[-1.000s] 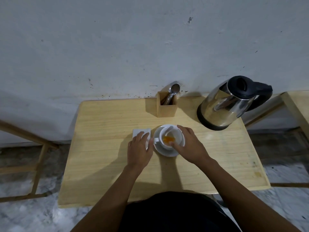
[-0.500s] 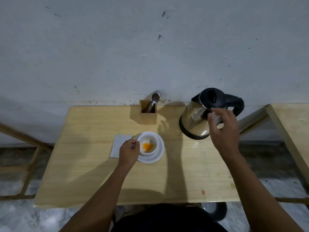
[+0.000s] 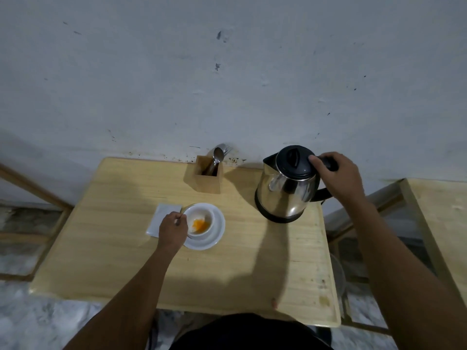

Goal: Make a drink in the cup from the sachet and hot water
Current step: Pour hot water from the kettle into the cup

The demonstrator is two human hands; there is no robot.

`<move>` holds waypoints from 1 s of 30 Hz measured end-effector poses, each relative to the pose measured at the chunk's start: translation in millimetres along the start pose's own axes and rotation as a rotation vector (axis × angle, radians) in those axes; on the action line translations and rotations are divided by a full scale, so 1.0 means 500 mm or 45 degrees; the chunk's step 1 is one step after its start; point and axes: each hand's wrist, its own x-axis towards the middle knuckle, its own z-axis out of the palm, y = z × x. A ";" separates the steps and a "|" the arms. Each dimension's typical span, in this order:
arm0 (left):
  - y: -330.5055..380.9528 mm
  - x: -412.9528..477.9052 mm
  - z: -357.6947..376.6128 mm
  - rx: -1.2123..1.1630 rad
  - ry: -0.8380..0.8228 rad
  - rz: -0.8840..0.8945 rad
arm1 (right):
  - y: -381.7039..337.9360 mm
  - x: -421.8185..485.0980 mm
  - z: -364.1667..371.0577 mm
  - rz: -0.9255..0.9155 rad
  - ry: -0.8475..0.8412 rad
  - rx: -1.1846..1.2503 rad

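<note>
A white cup with orange powder at its bottom stands on a white saucer in the middle of the wooden table. My left hand is closed on the cup's left side, at the handle. A steel kettle with a black lid stands at the back right of the table. My right hand wraps the kettle's black handle, thumb against the lid's edge. A white paper, possibly the sachet, lies flat just left of the cup, partly under my left hand.
A wooden holder with spoons stands at the back of the table against the grey wall. A second wooden table sits to the right across a gap. Wooden frame bars and marble floor lie to the left.
My right hand went from the cup across to the kettle and closed on its handle. My left hand moved off the white paper onto the cup's left side. The camera view shifted.
</note>
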 end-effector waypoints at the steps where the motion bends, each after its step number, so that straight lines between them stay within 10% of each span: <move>1: 0.001 -0.001 0.003 0.008 0.011 0.001 | 0.008 0.010 -0.006 0.003 -0.027 0.050; 11: 0.023 -0.027 0.017 0.051 0.126 0.006 | 0.070 0.083 -0.027 0.078 -0.291 0.111; 30: 0.028 -0.011 -0.019 0.010 -0.126 -0.046 | -0.069 0.027 -0.028 -0.123 -0.092 0.125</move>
